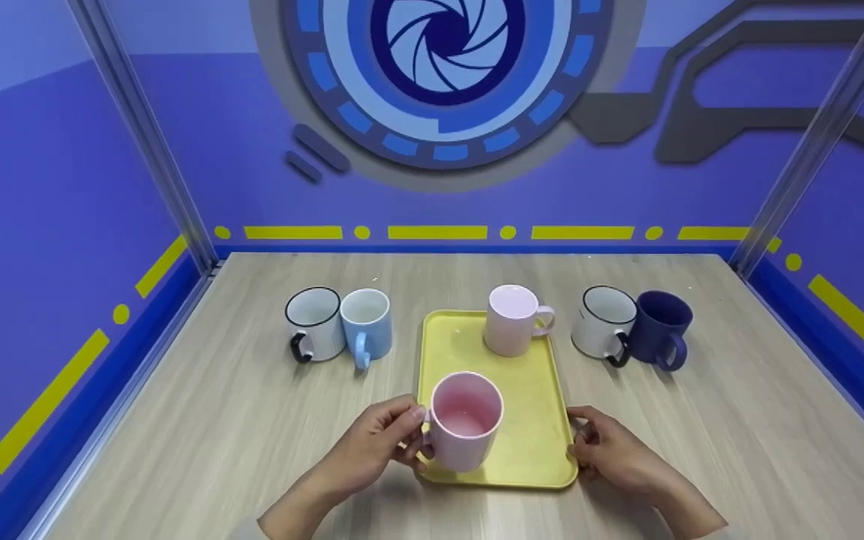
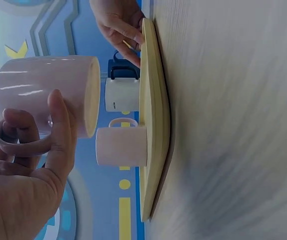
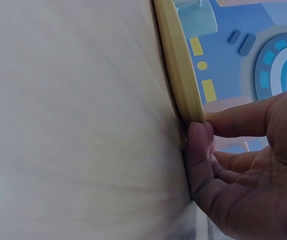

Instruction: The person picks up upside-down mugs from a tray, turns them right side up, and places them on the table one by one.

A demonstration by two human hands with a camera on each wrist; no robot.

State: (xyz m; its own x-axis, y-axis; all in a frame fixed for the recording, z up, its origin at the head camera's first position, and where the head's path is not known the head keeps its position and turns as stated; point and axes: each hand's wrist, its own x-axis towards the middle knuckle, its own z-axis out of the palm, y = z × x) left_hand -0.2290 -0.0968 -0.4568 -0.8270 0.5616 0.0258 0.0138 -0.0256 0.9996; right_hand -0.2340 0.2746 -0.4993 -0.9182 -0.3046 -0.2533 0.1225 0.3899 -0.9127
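My left hand grips the handle of a pink mug, fingers through and around it. The left wrist view shows this mug upright and raised, with a gap between its base and the yellow tray. On the far part of the yellow tray stands another pink mug, handle to the right. My right hand pinches the tray's right edge near its front corner. In the right wrist view, thumb and fingers of that hand meet at the tray's rim.
Left of the tray stand a white mug with black rim and handle and a light blue mug. To its right are another black-rimmed white mug and a navy mug. Blue panels wall the wooden table.
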